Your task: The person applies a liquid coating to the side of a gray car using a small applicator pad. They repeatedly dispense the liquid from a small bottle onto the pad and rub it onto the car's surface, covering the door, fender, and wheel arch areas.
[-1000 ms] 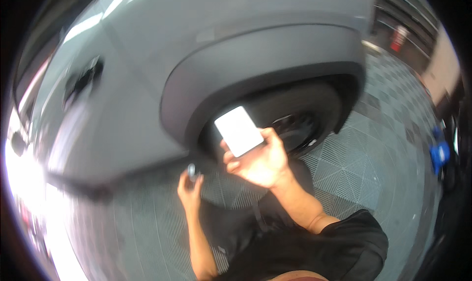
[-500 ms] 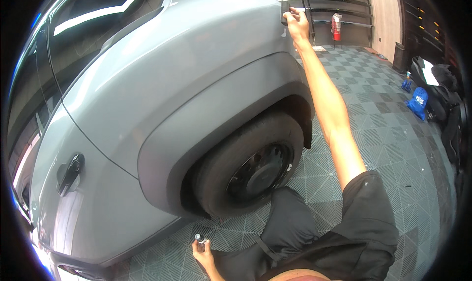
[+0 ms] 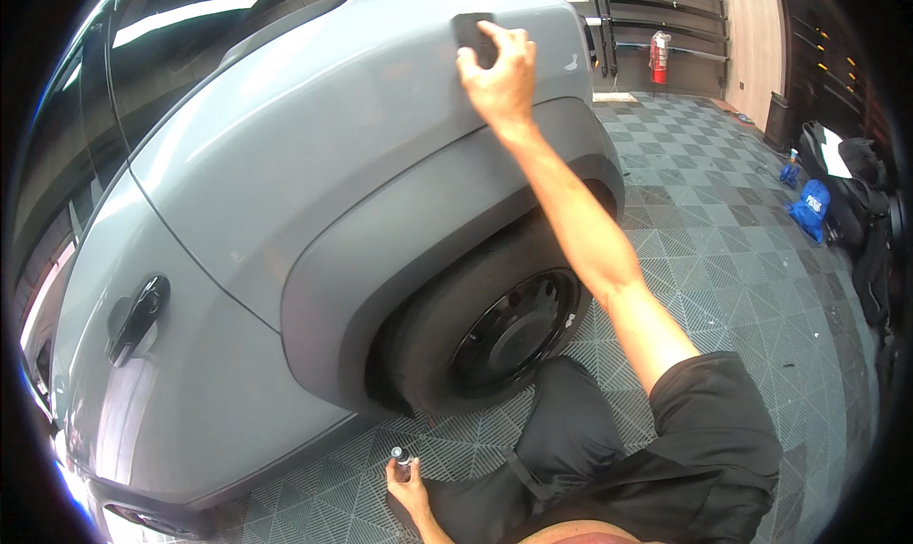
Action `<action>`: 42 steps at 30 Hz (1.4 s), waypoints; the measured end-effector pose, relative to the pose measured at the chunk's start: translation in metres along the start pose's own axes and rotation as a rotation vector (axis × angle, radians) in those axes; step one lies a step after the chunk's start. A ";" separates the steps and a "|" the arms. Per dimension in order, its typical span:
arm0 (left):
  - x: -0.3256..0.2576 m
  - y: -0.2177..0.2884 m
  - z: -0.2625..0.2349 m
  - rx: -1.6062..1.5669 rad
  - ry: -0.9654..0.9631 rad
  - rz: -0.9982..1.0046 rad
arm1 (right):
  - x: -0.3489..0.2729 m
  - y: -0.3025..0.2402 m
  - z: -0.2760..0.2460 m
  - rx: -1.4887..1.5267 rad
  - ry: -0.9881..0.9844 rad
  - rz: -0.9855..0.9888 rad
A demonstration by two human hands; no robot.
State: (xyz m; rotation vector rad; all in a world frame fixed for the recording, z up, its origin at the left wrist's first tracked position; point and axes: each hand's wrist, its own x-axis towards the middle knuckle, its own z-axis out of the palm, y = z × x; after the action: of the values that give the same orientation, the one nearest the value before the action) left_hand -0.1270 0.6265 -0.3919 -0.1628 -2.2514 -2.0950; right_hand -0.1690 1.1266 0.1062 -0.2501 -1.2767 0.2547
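My right hand [image 3: 504,76] grips a dark rectangular applicator block [image 3: 470,32] and presses it against the upper rear panel of a grey car [image 3: 371,78]. That arm reaches across above the rear wheel arch [image 3: 380,301]. Low down, near my knee, my left hand [image 3: 409,492] holds a small bottle [image 3: 402,457] with a light-coloured top, its fingers wrapped round it. What the bottle contains cannot be made out. A small pale patch [image 3: 572,63] shows on the bodywork to the right of the block.
The black-rimmed rear wheel [image 3: 514,330] stands right before my bent legs. A black door handle [image 3: 140,320] juts out at left. At the back are a red fire extinguisher [image 3: 658,59] and wall rails. Dark bags and a blue pouch [image 3: 810,211] lie along the right side of the tiled floor [image 3: 723,287].
My right hand has moved left with the block, from the panel's far right edge to farther in on the panel. The left hand keeps hold of the bottle.
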 end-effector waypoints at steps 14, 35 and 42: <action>-0.007 0.004 -0.020 0.105 0.015 0.018 | -0.105 -0.250 0.068 0.218 -0.213 -0.127; -0.007 -0.002 -0.018 0.071 0.019 -0.007 | -0.118 -0.188 0.030 0.220 -0.258 -0.196; 0.001 -0.014 -0.013 0.048 -0.013 -0.020 | -0.054 -0.062 -0.003 0.093 -0.194 -0.026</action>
State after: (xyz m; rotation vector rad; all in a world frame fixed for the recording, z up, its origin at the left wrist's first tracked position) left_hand -0.1303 0.6125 -0.4045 -0.1522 -2.3180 -2.0524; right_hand -0.1777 1.0507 0.0761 -0.1314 -1.4549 0.3209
